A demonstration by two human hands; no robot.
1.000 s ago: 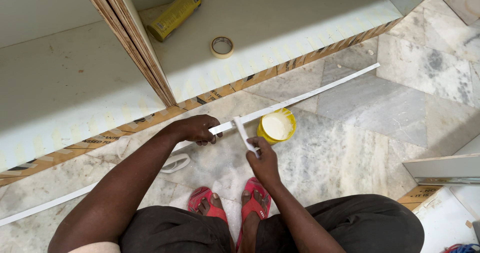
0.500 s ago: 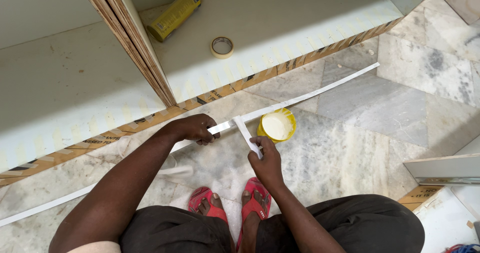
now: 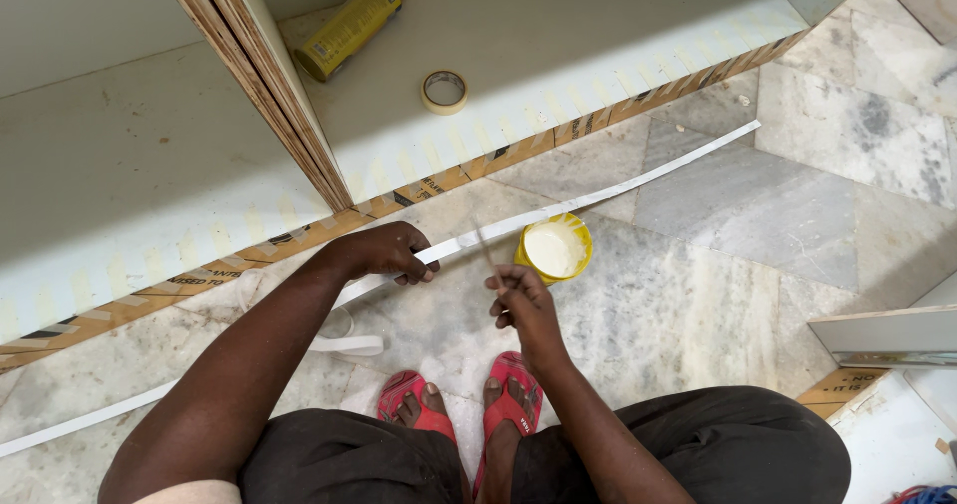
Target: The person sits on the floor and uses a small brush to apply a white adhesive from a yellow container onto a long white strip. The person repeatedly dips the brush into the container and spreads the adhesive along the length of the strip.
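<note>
My left hand (image 3: 387, 253) grips a long white edge-band strip (image 3: 638, 178) that runs across the marble floor from lower left to upper right. My right hand (image 3: 520, 297) holds a thin flat stick (image 3: 485, 250), seen nearly edge-on, just right of the strip. A yellow tub of white paste (image 3: 554, 248) sits on the floor right beside the stick's far end. My feet in red sandals (image 3: 461, 411) are below the hands.
A pale cabinet carcass (image 3: 598, 45) with a raw plywood edge lies ahead, split by a divider (image 3: 261, 85). A yellow can (image 3: 351, 25) and a roll of masking tape (image 3: 444, 92) rest inside it. A board (image 3: 887, 333) lies at right.
The stick in my right hand has turned from showing its flat white face to nearly edge-on. My left hand stays on the strip.
</note>
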